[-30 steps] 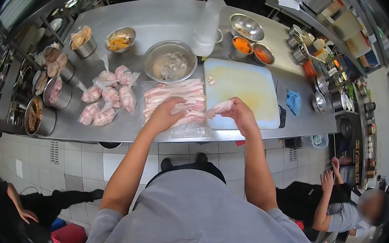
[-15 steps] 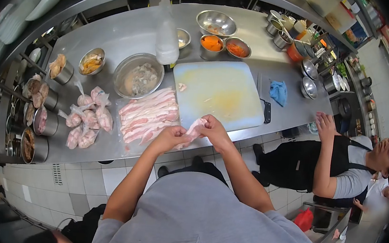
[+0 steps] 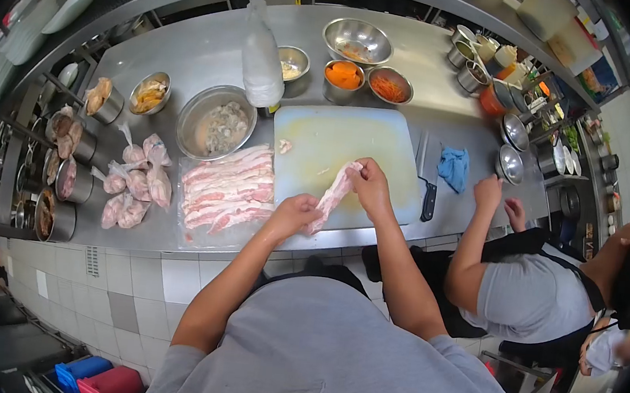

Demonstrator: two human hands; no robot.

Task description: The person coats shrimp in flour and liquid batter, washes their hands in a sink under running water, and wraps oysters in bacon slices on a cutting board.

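Note:
A strip of bacon (image 3: 336, 195) stretches slantwise between my two hands, over the near edge of the cutting board (image 3: 306, 130). My right hand (image 3: 371, 189) pinches its upper end. At the lower end, my left hand (image 3: 297, 216) has its fingers closed on the strip. Left of the board, rows of bacon slices (image 3: 228, 187) lie on a clear plastic sheet. A small scrap of meat (image 3: 284, 146) rests on the board's left part. The knife (image 3: 428, 197) lies along the board's right side, beside a blue cloth (image 3: 453, 169).
Behind the bacon stands a bowl of greyish seafood in liquid (image 3: 217, 121), near a tall plastic bottle (image 3: 261, 60). Tied bags of meat (image 3: 137, 185) lie left. Metal bowls with carrots (image 3: 389, 86) stand at the back. A co-worker (image 3: 524, 287) leans over the counter at right.
My hands have lifted the bacon strip up over the board and drawn it out longer. The co-worker has moved closer to the counter, hands now near the metal bowls.

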